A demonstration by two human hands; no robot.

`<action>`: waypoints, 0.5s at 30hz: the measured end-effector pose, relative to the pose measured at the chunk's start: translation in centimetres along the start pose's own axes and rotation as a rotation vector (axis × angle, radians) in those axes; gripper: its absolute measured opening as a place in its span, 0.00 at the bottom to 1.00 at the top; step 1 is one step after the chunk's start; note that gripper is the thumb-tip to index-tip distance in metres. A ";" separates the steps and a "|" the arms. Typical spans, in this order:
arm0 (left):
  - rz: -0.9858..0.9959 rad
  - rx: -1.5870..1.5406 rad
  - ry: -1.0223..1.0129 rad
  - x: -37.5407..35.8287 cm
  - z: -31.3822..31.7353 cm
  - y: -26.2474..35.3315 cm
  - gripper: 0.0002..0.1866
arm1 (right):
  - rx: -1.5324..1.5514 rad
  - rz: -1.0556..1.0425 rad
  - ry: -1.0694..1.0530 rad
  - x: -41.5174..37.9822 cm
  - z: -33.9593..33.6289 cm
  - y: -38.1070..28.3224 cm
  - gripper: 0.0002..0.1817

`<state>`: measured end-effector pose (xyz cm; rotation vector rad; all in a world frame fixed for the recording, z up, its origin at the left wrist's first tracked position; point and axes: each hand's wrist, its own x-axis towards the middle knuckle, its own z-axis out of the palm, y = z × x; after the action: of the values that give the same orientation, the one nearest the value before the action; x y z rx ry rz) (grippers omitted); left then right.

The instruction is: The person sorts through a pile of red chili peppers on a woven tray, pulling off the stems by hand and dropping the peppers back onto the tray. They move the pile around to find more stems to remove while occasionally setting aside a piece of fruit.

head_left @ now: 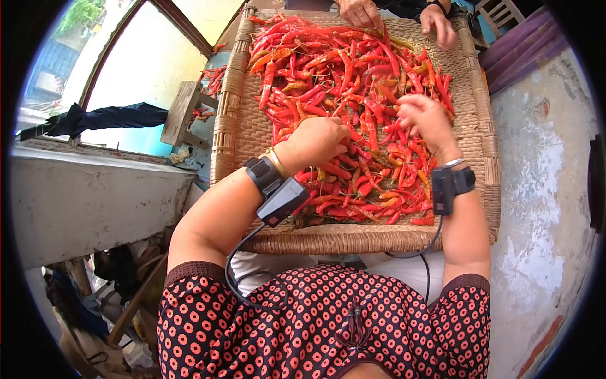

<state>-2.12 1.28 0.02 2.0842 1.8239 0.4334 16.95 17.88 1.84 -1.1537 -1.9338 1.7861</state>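
Note:
Red chili peppers (353, 69), a few of them orange or yellowish, lie heaped across a woven rattan tray (252, 139). My left hand (317, 140) is over the middle left of the heap, palm down, with its fingers curled together at the peppers; what they hold, if anything, is hidden. To the right, my right hand (428, 121) hovers at the heap's right side with its fingers bent and partly apart, and no pepper shows clearly in it. Both wrists carry dark strapped devices with cables.
Across the tray, another person's two hands (361, 12) reach over the far edge. A wooden stool (182, 114) and a window with dark cloth (120, 119) stand at the left. A worn wall (536, 189) runs along the right.

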 end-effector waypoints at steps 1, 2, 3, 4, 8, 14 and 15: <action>-0.019 0.022 -0.030 0.1 0.2 -0.2 0.09 | -0.167 -0.108 -0.116 -0.1 1.0 0.5 0.12; -0.039 0.044 -0.060 0.1 0.2 -0.3 0.09 | -0.334 -0.216 -0.232 -0.3 2.1 1.0 0.10; -0.041 0.046 -0.060 0.0 0.1 -0.2 0.09 | -0.462 -0.251 -0.294 -0.7 2.9 0.8 0.11; -0.046 0.064 -0.080 0.0 -0.1 0.0 0.09 | -0.589 -0.284 -0.355 -1.2 3.6 0.7 0.12; -0.056 0.120 -0.071 0.0 0.4 -0.4 0.09 | -0.942 -0.435 -0.387 -1.6 5.1 1.3 0.15; -0.160 0.103 0.025 0.3 -0.8 -0.6 0.08 | -0.695 -0.443 -0.341 -0.9 3.4 0.5 0.11; -0.159 0.102 0.026 0.3 -0.7 -0.6 0.08 | -0.600 -0.444 -0.315 -0.8 2.9 0.7 0.09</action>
<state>-2.96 1.65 0.42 1.9866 2.0477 0.3339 15.76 15.18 0.82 -0.5090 -2.7593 1.2386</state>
